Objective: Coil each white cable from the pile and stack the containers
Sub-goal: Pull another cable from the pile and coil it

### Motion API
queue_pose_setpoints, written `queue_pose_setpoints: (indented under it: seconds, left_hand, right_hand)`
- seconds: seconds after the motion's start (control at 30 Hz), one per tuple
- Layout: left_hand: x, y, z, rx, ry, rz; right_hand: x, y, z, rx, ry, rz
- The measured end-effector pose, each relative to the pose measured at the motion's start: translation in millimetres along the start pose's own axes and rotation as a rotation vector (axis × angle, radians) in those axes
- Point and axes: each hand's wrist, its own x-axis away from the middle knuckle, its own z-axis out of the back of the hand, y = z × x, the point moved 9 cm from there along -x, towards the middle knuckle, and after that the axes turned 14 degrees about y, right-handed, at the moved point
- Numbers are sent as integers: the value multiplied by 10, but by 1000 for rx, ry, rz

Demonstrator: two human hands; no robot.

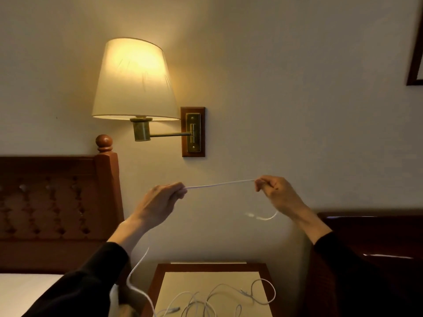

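Wood-edged nightstand (160, 284) under lit wall lamp (134, 80), both hands' grip pinching taut white cable (219, 184)

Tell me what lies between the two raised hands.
In the head view, a taut stretch of white cable spans from left hand to right hand, with wall behind.

You will find no legible text, label, brand, number or sign on any surface in this view, including the lamp shade (135, 78), its brass wall plate (193, 132) and the picture frame (415, 53) at the right edge.
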Motion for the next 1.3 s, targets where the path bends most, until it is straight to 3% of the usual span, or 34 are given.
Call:
queue_pose_setpoints:
  seconds: [0.07, 0.17, 0.3, 0.43, 0.5, 0.57, 0.63, 0.9, 1.07, 1.2, 1.3]
  left_hand:
    - [103, -175, 52, -30, 5, 57]
    - [48, -10, -137, -39, -54, 44]
    - [-267, 458, -341, -11, -70, -41]
    - [-339, 491, -284, -23, -69, -64]
    - [-319, 468, -272, -26, -78, -57]
    - [-298, 468, -292, -20, -96, -47]
    - [-258, 470, -345, -6, -111, -30]
    - [107, -33, -365, 114, -90, 145]
    - [50, -156, -376, 144, -13, 405]
    - [-168, -115, -482, 264, 57, 696]
    - [-217, -115, -554, 474, 123, 911]
  right_hand:
    - [-74, 250, 158, 121, 62, -27]
    - [-3, 232, -166, 329, -80, -40]
    - [140, -462, -684, 246, -152, 184]
    - [79, -500, -453, 450, 192, 262]
    - [102, -526, -557, 435, 97, 387]
    - [200, -516, -735, 130, -171, 284]
    - [264, -531, -789, -86, -271, 207]
    - [-139, 227, -323, -503, -3, -376]
    - [135, 763, -617, -289, -308, -721]
    - [562, 910, -957, -33, -739, -897]
    - [619, 956, -996, 173, -708, -850]
